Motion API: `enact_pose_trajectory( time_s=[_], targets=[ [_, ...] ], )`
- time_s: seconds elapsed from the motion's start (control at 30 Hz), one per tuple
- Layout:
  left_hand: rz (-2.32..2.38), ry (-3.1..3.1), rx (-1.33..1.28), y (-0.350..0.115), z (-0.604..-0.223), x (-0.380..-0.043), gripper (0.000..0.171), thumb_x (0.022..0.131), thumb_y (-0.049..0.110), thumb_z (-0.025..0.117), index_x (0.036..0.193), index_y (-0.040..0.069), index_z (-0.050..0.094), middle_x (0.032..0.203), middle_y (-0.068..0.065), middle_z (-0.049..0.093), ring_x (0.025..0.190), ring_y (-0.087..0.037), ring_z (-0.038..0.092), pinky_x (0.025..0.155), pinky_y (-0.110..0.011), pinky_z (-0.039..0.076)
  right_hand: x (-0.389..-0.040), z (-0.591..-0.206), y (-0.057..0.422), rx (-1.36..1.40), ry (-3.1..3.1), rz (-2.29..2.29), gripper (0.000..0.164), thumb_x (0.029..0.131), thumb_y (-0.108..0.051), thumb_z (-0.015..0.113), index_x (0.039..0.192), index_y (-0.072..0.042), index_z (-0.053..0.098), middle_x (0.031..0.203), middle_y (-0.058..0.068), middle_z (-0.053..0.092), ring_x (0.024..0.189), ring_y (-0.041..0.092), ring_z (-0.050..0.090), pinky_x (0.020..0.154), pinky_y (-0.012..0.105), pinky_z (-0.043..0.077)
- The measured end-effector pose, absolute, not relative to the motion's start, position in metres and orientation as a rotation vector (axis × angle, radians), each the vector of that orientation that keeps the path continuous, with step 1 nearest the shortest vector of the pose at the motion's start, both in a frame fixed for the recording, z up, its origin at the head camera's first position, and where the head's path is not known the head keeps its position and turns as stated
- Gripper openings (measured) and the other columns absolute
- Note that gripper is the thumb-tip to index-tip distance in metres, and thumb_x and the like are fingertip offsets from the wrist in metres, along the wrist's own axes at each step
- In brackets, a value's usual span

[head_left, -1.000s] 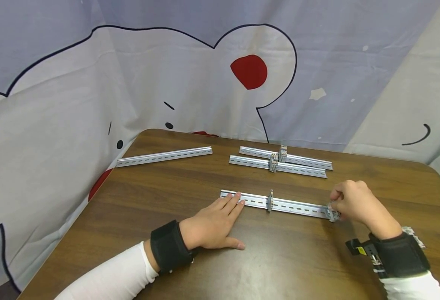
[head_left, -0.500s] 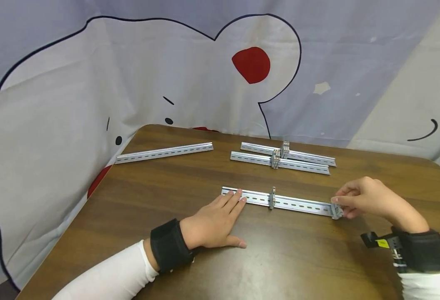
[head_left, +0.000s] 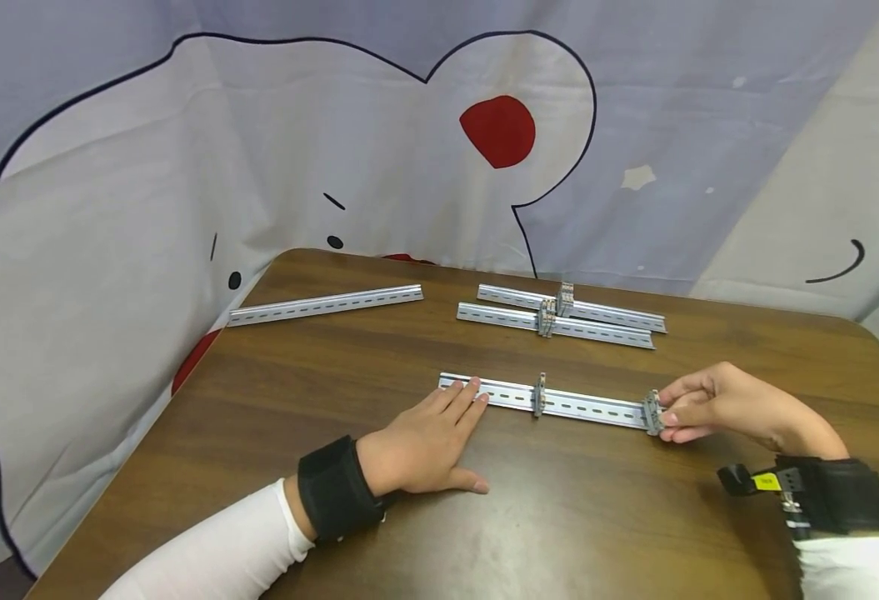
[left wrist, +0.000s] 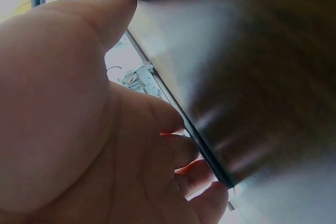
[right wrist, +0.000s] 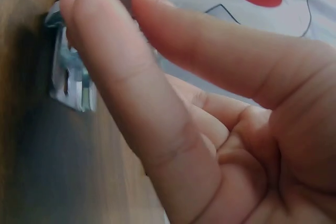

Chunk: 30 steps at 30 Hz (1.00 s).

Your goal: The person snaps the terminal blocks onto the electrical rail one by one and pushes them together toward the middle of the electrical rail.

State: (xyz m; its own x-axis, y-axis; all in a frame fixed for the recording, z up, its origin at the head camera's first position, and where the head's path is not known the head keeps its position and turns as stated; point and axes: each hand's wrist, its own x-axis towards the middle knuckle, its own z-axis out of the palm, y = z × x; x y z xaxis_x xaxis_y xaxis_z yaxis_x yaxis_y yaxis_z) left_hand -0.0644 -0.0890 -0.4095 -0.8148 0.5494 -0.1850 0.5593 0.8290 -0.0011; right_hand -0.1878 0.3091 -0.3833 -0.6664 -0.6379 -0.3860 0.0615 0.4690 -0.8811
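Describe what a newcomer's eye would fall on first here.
Probably the red spot high on the cloth behind the table. Then the near rail on the table: the left hand touches its left part, while the right hand holds a grey block at its right end.

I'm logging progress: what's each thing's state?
Near silver slotted metal rail: flat
Narrow grey block partway along: upright
Grey block at right end: held, seating unclear
Two far silver slotted rails: carrying grey blocks
Left silver slotted rail: bare
Left hand: resting on near rail
Right hand: holding end block
Printed cloth: hanging
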Motion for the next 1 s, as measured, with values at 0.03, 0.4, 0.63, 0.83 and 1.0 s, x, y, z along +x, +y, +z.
enact_pose_trajectory(
  time_s=[0.03, 0.4, 0.63, 0.83, 1.0],
  targets=[
    [-0.078, 2.832, 0.863, -0.089, -0.41, -0.064, 0.099, 0.089, 0.072, 0.043, 0.156, 0.003, 0.016, 0.162, -0.017, 0.007, 0.149, -0.031, 0.013, 0.119, -0.04, 0.019, -0.188, -0.384, 0.306, -0.471, 1.988, -1.245, 0.053, 0.092, -0.005, 0.066, 0.126, 0.027, 0.041, 0.105, 0.027, 0.068, 0.094, 0.033, 0.07, 0.082, 0.043, 0.055],
    [-0.081, 2.835, 0.87, -0.089, -0.41, -0.063, 0.098, 0.09, 0.072, 0.043, 0.156, 0.003, 0.017, 0.162, -0.018, 0.008, 0.149, -0.032, 0.014, 0.118, -0.041, 0.02, -0.179, -0.386, 0.275, -0.429, 1.988, -1.305, 0.053, 0.091, -0.004, 0.066, 0.125, 0.028, 0.041, 0.101, 0.027, 0.068, 0.09, 0.032, 0.071, 0.081, 0.042, 0.056],
    [-0.081, 2.837, 0.853, -0.089, -0.41, -0.063, 0.1, 0.089, 0.073, 0.042, 0.156, 0.003, 0.017, 0.162, -0.018, 0.007, 0.149, -0.032, 0.014, 0.118, -0.041, 0.02, -0.173, -0.388, 0.255, -0.41, 1.993, -1.368, 0.055, 0.092, -0.003, 0.066, 0.128, 0.028, 0.039, 0.101, 0.028, 0.068, 0.088, 0.03, 0.072, 0.08, 0.041, 0.056],
    [-0.063, 2.833, 0.846, -0.089, -0.41, -0.063, 0.1, 0.089, 0.073, 0.043, 0.156, 0.003, 0.016, 0.162, -0.018, 0.006, 0.149, -0.033, 0.013, 0.118, -0.042, 0.02, -0.17, -0.395, 0.232, -0.412, 1.98, -1.411, 0.055, 0.092, -0.002, 0.065, 0.131, 0.026, 0.038, 0.102, 0.029, 0.068, 0.087, 0.03, 0.072, 0.08, 0.041, 0.056],
    [-0.069, 2.836, 0.851, -0.089, -0.411, -0.063, 0.1, 0.089, 0.072, 0.043, 0.156, 0.003, 0.016, 0.162, -0.018, 0.006, 0.149, -0.033, 0.013, 0.118, -0.042, 0.02, -0.168, -0.396, 0.219, -0.43, 2.0, -1.412, 0.055, 0.092, -0.004, 0.066, 0.131, 0.025, 0.039, 0.098, 0.029, 0.069, 0.084, 0.029, 0.073, 0.077, 0.041, 0.057]
  ],
)
